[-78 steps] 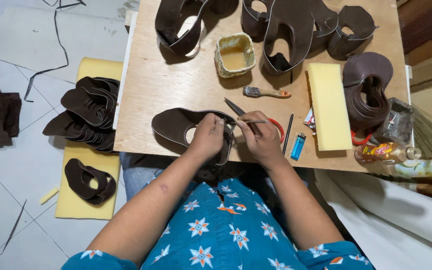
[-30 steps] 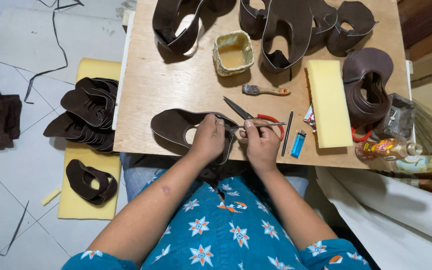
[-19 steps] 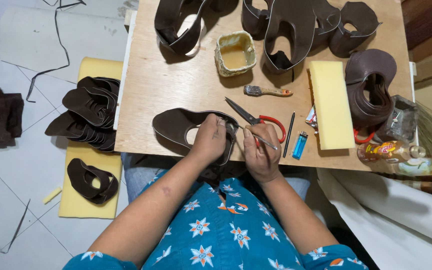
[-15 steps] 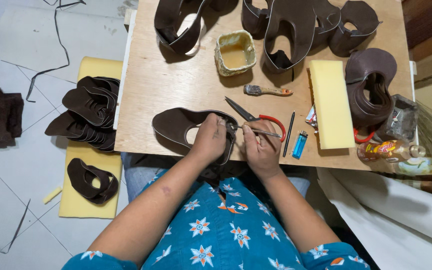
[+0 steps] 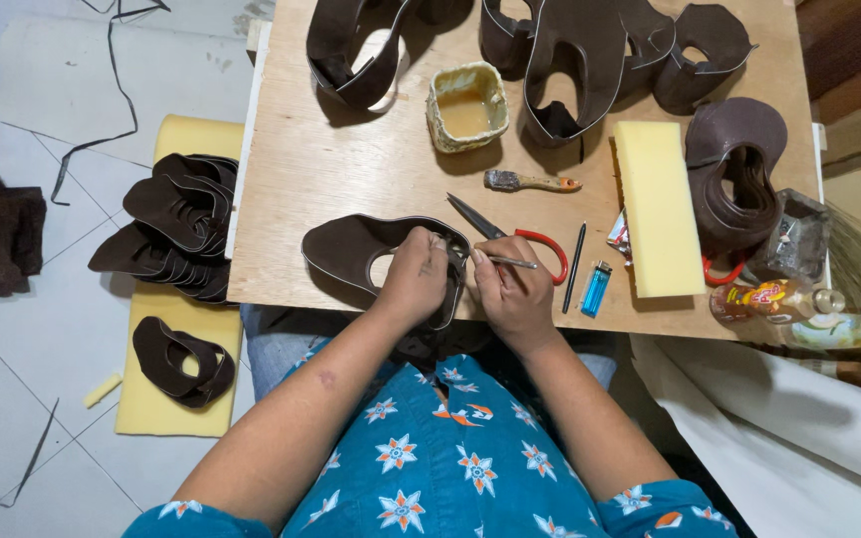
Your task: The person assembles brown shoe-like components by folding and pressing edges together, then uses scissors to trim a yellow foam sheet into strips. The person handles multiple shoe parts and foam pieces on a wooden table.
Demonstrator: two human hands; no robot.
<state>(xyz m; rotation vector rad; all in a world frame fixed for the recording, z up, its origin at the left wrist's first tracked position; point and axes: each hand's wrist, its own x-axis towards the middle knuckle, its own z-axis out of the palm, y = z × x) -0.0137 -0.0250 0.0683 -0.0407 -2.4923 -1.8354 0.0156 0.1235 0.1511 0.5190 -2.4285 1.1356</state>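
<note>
Here, the wooden surface [image 5: 351, 169] is carrying everything, with a yellow foam block [image 5: 658, 209] lying toward its right side. At the near edge a dark brown leather shoe upper [image 5: 351, 249] is lying flat, and the left hand [image 5: 416, 279] is pressing down on it, fingers curled closed over the leather. Just beside it, the right hand [image 5: 512, 289] is pinching a thin metal tool [image 5: 506, 261], fingers closed tight around it. Red-handled scissors [image 5: 520, 239] are lying just behind the hands.
</note>
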